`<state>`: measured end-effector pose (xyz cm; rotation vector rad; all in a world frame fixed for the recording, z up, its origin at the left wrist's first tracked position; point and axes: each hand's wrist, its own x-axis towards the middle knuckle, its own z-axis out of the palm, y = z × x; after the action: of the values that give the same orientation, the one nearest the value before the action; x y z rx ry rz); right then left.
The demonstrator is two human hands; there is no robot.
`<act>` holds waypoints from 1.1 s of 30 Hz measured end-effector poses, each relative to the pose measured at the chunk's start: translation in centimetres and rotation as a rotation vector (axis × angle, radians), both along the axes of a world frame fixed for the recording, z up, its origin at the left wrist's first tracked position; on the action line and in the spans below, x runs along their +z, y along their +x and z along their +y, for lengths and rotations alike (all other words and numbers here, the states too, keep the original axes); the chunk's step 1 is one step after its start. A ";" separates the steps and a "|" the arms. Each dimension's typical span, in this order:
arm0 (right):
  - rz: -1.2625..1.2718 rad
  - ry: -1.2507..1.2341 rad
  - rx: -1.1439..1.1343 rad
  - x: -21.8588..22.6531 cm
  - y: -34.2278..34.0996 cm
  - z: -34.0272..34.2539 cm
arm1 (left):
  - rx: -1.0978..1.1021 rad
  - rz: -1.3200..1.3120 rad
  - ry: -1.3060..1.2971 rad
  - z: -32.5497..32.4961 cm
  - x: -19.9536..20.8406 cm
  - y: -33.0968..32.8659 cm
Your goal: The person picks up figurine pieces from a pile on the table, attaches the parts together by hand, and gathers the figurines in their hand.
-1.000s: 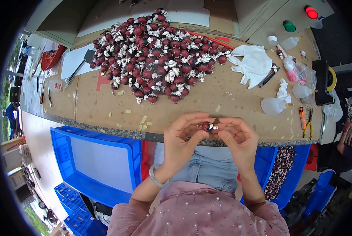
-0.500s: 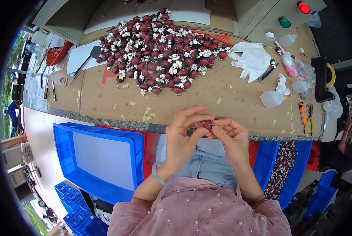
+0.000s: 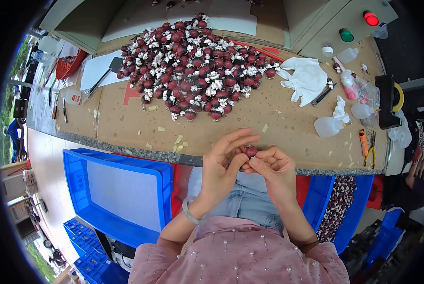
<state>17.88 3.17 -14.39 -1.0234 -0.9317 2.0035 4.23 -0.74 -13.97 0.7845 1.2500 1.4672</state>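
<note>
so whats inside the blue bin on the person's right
The blue bin holds a heap of small dark-red and white pieces. They cover its bottom, so that can't be seen; the table edge hides its far end.

Workshop: figurine heap, blue crates

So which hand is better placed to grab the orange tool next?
Probably the right hand: the orange tool lies on that side, nearer it. The left hand is farther; both touch the dark-red ball.
</note>
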 end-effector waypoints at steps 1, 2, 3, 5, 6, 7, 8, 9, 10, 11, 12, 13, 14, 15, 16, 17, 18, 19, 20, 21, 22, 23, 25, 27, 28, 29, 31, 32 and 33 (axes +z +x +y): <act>-0.015 0.023 -0.025 0.0 -0.2 0.0 | 0.035 -0.053 0.025 0.1 0.0 0.1; -0.016 0.023 -0.022 0.0 -0.3 0.0 | 0.070 -0.106 0.049 0.2 0.0 0.1; -0.020 0.035 -0.030 -0.1 -0.5 0.1 | 0.074 -0.107 0.050 0.1 -0.1 0.0; -0.024 0.048 -0.034 -0.2 -0.8 0.2 | 0.040 -0.103 0.058 0.0 -0.5 -0.3; -0.016 0.052 -0.033 -0.4 -0.9 0.2 | 0.044 -0.104 0.057 -0.1 -0.4 -0.3; -0.009 0.057 -0.032 -0.4 -1.0 0.2 | 0.049 -0.069 0.062 -0.1 -0.3 -0.4; -0.010 0.056 -0.029 -0.4 -1.0 0.3 | 0.054 -0.034 0.066 -0.1 -0.2 -0.4; 0.005 0.055 -0.021 -0.5 -1.1 0.3 | 0.056 -0.034 0.067 -0.1 -0.2 -0.4; 0.021 0.053 -0.013 -0.5 -1.1 0.4 | 0.055 -0.020 0.060 -0.1 -0.2 -0.5; 0.021 0.054 -0.011 -0.5 -1.2 0.4 | 0.055 -0.006 0.053 -0.1 -0.2 -0.5; 0.023 0.051 -0.012 -0.4 -1.2 0.4 | 0.058 -0.005 0.054 -0.2 -0.2 -0.5; 0.025 0.048 -0.014 -0.4 -1.2 0.3 | 0.062 0.004 0.067 -0.2 -0.3 -0.6; 0.027 0.050 -0.011 -0.2 -1.3 0.3 | 0.065 0.013 0.082 -0.2 -0.3 -0.6; -0.031 0.100 -0.057 -0.1 -1.2 0.2 | 0.066 0.012 0.082 -0.2 -0.2 -0.6; -0.089 0.151 -0.102 -0.1 -1.3 0.1 | 0.052 -0.067 0.072 -0.1 0.2 -0.6; -0.090 0.151 -0.102 -0.2 -1.3 -0.1 | 0.038 -0.146 0.061 -0.1 0.3 -0.5; -0.195 0.315 -0.168 -0.2 -1.3 -0.3 | 0.042 -0.144 0.062 -0.2 0.0 -0.6; -0.299 0.480 -0.234 -0.2 -1.4 -0.4 | 0.040 -0.141 0.079 -0.3 -0.6 -0.6; -0.296 0.480 -0.230 -0.1 -1.4 -0.4 | 0.039 -0.137 0.097 -0.4 -0.9 -0.6; -0.401 0.670 -0.222 -0.1 -1.4 -0.3 | 0.042 -0.137 0.095 -0.4 -0.9 -0.7; -0.504 0.860 -0.212 -0.1 -1.4 -0.3 | 0.047 -0.192 0.051 -0.4 -0.9 -0.8; -0.502 0.859 -0.207 -0.1 -1.5 -0.4 | 0.052 -0.248 0.007 -0.5 -0.8 -0.9; -0.482 0.881 -0.214 -0.4 -1.7 -0.4 | 0.068 -0.258 0.029 -0.4 -1.2 -1.0; -0.487 0.839 -0.190 -0.4 -1.7 -0.3 | 0.082 -0.269 0.052 -0.4 -1.3 -1.2; -0.493 0.797 -0.170 -0.3 -1.7 -0.2 | 0.092 -0.258 0.065 -0.3 -1.2 -1.2; -0.493 0.797 -0.167 -0.4 -1.8 0.0 | 0.103 -0.248 0.078 -0.3 -1.1 -1.3; -0.568 0.824 -0.173 -0.7 -1.9 0.6 | 0.108 -0.199 0.091 -0.3 -1.2 -1.6; -0.568 0.824 -0.171 -0.7 -1.9 1.3 | 0.112 -0.150 0.105 -0.4 -1.2 -1.7; -0.621 0.843 -0.158 -0.8 -1.9 2.3 | 0.115 -0.151 0.104 -0.4 -1.1 -1.9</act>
<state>15.97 5.48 -15.17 -1.1507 -1.7463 0.9550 2.37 -1.14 -15.10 0.6658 1.1270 1.6639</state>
